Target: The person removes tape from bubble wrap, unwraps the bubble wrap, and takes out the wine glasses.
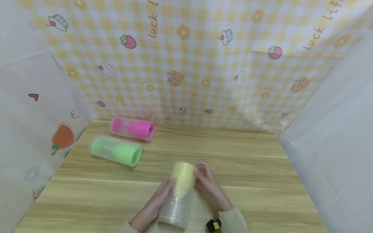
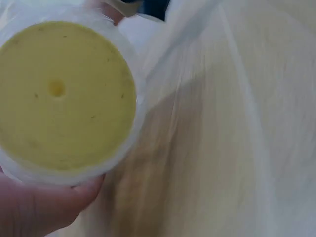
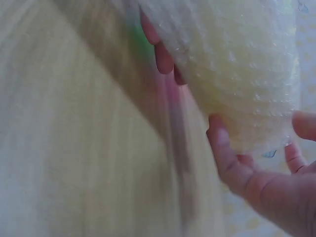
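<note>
A yellow goblet in clear bubble wrap (image 1: 182,181) is held over the near middle of the table, its yellow part away from me. My left hand (image 1: 163,194) grips its left side; that hand's fingers show on the far side of the wrap in the right wrist view. My right hand (image 1: 208,181) is at the upper right edge, with bent fingers (image 3: 219,143) and the thumb on either side of the wrapped end. The left wrist view shows a round yellow end face (image 2: 69,113) with a small central dimple, ringed by wrap.
On the table (image 1: 247,155), at the back left, lie a pink bubble-wrapped goblet (image 1: 134,127) and, nearer me, a green bubble-wrapped one (image 1: 116,150). A checked cloth (image 1: 198,58) hangs behind the table. White cloth (image 1: 335,129) bounds the sides.
</note>
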`<state>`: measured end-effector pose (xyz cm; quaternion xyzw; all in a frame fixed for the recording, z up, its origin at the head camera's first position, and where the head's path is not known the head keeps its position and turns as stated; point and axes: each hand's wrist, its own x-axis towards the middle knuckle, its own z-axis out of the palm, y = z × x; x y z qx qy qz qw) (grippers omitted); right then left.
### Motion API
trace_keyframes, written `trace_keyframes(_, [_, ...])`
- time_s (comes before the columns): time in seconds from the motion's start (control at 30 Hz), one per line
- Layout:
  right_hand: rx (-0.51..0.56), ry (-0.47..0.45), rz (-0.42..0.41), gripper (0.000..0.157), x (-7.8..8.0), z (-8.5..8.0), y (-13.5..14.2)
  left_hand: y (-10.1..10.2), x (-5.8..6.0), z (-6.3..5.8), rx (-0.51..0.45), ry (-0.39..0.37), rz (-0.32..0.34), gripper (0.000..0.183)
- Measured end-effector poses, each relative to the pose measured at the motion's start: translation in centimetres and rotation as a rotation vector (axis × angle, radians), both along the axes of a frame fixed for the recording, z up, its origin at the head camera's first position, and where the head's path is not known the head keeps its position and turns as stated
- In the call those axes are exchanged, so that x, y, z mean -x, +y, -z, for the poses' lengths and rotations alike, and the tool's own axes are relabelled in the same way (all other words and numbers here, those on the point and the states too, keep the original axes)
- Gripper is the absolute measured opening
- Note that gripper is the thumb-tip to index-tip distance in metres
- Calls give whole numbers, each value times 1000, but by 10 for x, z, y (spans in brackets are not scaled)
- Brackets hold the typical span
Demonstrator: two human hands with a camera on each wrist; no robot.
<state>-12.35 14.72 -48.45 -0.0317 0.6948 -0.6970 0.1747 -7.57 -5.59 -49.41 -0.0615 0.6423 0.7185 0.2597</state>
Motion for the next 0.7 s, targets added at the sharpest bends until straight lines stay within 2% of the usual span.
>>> trace_keyframes(0.07, [-74, 37, 23, 45, 0, -4, -4, 3, 3, -4, 112, 47, -21, 90])
trace_keyframes(0.17, [-204, 93, 53, 44, -1, -13, -10, 6, 7, -7, 173, 116, -1, 86])
trace_keyframes(0.3, [-352, 150, 64, 46, -4, -23, -15, 11, 8, -7, 152, 178, -1, 79])
trace_keyframes(0.43, [-372, 225, 56, 40, -7, -24, -14, 12, 11, -3, 107, 204, -59, 69])
trace_keyframes(0.5, [-384, 302, 34, 36, -8, -21, -12, 11, 13, -2, 112, 213, -87, 65])
trace_keyframes(0.57, [-411, 383, -9, 38, -10, -18, -11, 9, 14, -1, 146, 264, -104, 59])
trace_keyframes(0.7, [-495, 509, -140, 53, -14, -15, -10, 5, 16, 1, 280, 454, -120, 45])
